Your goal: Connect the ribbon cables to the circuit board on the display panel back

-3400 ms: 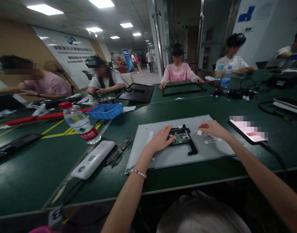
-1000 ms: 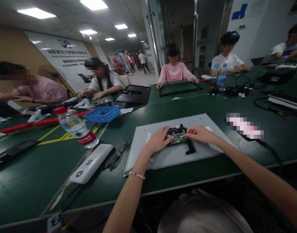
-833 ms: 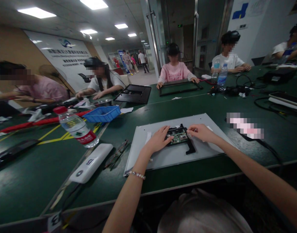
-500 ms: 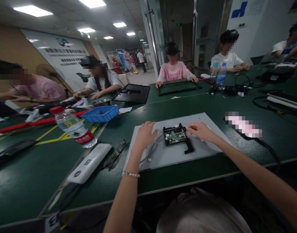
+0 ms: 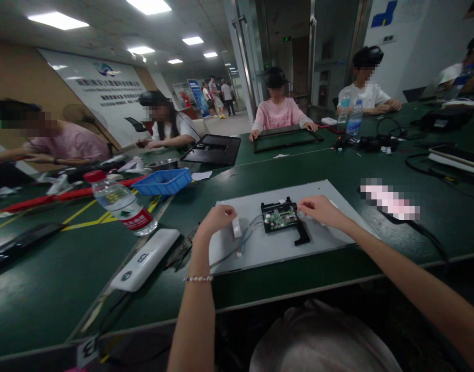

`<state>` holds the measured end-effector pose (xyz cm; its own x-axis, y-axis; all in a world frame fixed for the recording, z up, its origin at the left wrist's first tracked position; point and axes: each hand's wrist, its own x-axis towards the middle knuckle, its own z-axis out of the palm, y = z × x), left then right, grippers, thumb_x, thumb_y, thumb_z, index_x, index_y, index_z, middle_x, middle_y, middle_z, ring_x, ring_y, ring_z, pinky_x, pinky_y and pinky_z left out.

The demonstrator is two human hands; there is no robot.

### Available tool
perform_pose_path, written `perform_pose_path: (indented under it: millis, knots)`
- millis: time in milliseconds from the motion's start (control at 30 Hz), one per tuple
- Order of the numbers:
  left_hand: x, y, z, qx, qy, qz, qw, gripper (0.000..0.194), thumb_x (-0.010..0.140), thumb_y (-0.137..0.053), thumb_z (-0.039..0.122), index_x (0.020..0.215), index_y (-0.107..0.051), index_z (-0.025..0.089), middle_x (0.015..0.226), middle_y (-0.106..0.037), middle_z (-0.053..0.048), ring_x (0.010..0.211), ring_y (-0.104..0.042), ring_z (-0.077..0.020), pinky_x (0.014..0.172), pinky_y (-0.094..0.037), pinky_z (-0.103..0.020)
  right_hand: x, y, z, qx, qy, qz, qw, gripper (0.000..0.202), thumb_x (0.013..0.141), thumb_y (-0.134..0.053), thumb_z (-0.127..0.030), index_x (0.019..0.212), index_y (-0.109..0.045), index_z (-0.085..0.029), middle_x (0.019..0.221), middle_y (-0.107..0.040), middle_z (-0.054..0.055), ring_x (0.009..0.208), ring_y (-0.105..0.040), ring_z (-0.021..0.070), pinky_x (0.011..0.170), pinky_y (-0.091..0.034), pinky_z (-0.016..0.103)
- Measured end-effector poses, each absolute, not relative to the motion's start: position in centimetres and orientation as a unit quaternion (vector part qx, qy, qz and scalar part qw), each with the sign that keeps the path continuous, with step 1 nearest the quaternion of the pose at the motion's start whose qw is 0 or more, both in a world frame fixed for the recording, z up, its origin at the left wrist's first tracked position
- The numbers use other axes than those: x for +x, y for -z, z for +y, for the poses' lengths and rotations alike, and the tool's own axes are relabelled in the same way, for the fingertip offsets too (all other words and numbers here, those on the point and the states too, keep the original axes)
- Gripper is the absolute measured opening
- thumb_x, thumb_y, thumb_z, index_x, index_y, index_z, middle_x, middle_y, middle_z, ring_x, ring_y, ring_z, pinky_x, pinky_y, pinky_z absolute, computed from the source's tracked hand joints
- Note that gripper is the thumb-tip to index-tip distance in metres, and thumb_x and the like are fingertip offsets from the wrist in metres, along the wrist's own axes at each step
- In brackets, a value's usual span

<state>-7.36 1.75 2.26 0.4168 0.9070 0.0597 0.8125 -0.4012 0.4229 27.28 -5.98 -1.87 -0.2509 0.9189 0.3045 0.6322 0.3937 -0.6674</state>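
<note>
A black frame holding a green circuit board [image 5: 280, 219] lies on a light grey panel [image 5: 299, 190]. My right hand [image 5: 318, 208] is closed at the board's upper right corner, its fingertips pinched on something I cannot make out. Left of the board, my left hand [image 5: 217, 219] has its fingers curled together over the panel; whatever they may hold is too small to name. Just below those fingertips is a small white piece [image 5: 236, 227]. Thin grey cables [image 5: 248, 232] run from the board towards the panel's lower left.
Left of the panel are glasses [image 5: 182, 250], a white power bank [image 5: 146, 260], a water bottle [image 5: 123, 206] and a blue tray [image 5: 163, 183]. A phone [image 5: 390, 201] with a cable lies right. Across the table, a person holds a black frame [image 5: 287, 147].
My left hand has moved left, away from the board, and its spread fingers have curled together. The white piece now shows below it. My right hand has stayed at the board's corner.
</note>
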Motion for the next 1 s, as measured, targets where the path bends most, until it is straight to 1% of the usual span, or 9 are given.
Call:
perform_pose_path:
  millis: [167, 233, 333, 500, 633, 733, 833, 900, 1000]
  knots:
    - [-6.8, -3.9, 0.6, 0.746, -0.264, 0.501, 0.35, 0.034, 0.073, -0.06, 0.048, 0.074, -0.064, 0.014, 0.059, -0.052, 0.001, 0.052, -0.043, -0.0094, 0.05, -0.031, -0.021, 27.1, 1.6, -6.2, -0.507, -0.214, -0.76, 0.347, 0.028, 0.087, -0.046, -0.034, 0.082, -0.067, -0.017, 0.065, -0.063, 0.001, 0.058, -0.054, 0.0132, 0.055, -0.033, 0.024]
    - [-6.5, -4.3, 0.2, 0.72, -0.276, 0.488, 0.41, 0.034, 0.073, -0.062, 0.048, 0.071, -0.061, 0.014, 0.057, -0.048, 0.002, 0.049, -0.039, -0.0075, 0.047, -0.027, -0.02, 27.0, 1.5, -6.3, -0.506, -0.213, -0.76, 0.347, 0.028, 0.087, -0.046, -0.034, 0.081, -0.067, -0.016, 0.065, -0.063, 0.001, 0.057, -0.053, 0.0129, 0.055, -0.033, 0.024]
    - [-6.1, -4.4, -0.2, 0.715, -0.24, 0.473, 0.456, 0.032, 0.072, -0.063, 0.045, 0.068, -0.057, 0.014, 0.059, -0.051, 0.001, 0.05, -0.039, -0.0068, 0.046, -0.028, -0.02, 26.9, 1.4, -6.4, -0.505, -0.217, -0.761, 0.344, 0.029, 0.087, -0.046, -0.034, 0.081, -0.067, -0.015, 0.065, -0.063, 0.002, 0.055, -0.051, 0.0122, 0.053, -0.031, 0.024]
    - [-5.9, -4.1, -0.6, 0.729, -0.074, 0.498, 0.464, 0.033, 0.07, -0.064, 0.045, 0.08, -0.059, 0.014, 0.068, -0.064, -0.004, 0.056, -0.05, -0.0102, 0.048, -0.031, -0.02, 26.8, 1.2, -6.7, -0.505, -0.206, -0.77, 0.331, 0.027, 0.087, -0.046, -0.031, 0.081, -0.067, -0.016, 0.069, -0.065, 0.002, 0.059, -0.054, 0.013, 0.056, -0.033, 0.024]
    - [-6.0, -3.9, -0.6, 0.741, -0.019, 0.513, 0.432, 0.037, 0.069, -0.063, 0.049, 0.082, -0.061, 0.015, 0.069, -0.065, -0.003, 0.055, -0.051, -0.0111, 0.048, -0.031, -0.021, 26.6, 0.8, -6.9, -0.508, -0.167, -0.782, 0.319, 0.024, 0.088, -0.046, -0.028, 0.087, -0.068, -0.018, 0.077, -0.067, 0.003, 0.068, -0.058, 0.0159, 0.062, -0.038, 0.026]
    - [-6.3, -4.0, -0.4, 0.741, -0.039, 0.544, 0.391, 0.041, 0.07, -0.061, 0.055, 0.081, -0.06, 0.015, 0.062, -0.059, -0.001, 0.05, -0.047, -0.0099, 0.046, -0.031, -0.022, 26.1, 0.2, -7.0, -0.499, -0.148, -0.783, 0.34, 0.023, 0.088, -0.047, -0.027, 0.097, -0.067, -0.018, 0.093, -0.068, 0.006, 0.081, -0.06, 0.0183, 0.071, -0.044, 0.029]
    - [-6.4, -4.5, -0.5, 0.737, -0.124, 0.553, 0.368, 0.043, 0.075, -0.054, 0.058, 0.079, -0.057, 0.015, 0.055, -0.048, 0.003, 0.047, -0.041, -0.0083, 0.044, -0.028, -0.021, 24.7, -0.7, -7.6, -0.461, -0.131, -0.802, 0.357, 0.028, 0.09, -0.045, -0.026, 0.111, -0.062, -0.02, 0.108, -0.064, 0.008, 0.092, -0.059, 0.0193, 0.079, -0.046, 0.032]
    - [-6.0, -5.0, -0.8, 0.756, -0.174, 0.513, 0.367, 0.04, 0.079, -0.052, 0.056, 0.081, -0.056, 0.016, 0.056, -0.044, 0.004, 0.048, -0.039, -0.0078, 0.045, -0.028, -0.02, 23.4, -1.2, -8.1, -0.413, -0.111, -0.835, 0.345, 0.031, 0.09, -0.045, -0.025, 0.118, -0.058, -0.02, 0.117, -0.06, 0.009, 0.103, -0.056, 0.0202, 0.087, -0.045, 0.035]
    - [-4.9, -5.2, -1.4, 0.802, -0.168, 0.419, 0.391, 0.033, 0.081, -0.053, 0.049, 0.086, -0.057, 0.016, 0.063, -0.047, 0.003, 0.056, -0.044, -0.0084, 0.051, -0.035, -0.02, 20.8, -1.6, -9.1, -0.333, -0.076, -0.893, 0.295, 0.034, 0.09, -0.047, -0.026, 0.122, -0.054, -0.018, 0.124, -0.056, 0.01, 0.114, -0.051, 0.0218, 0.096, -0.041, 0.038]
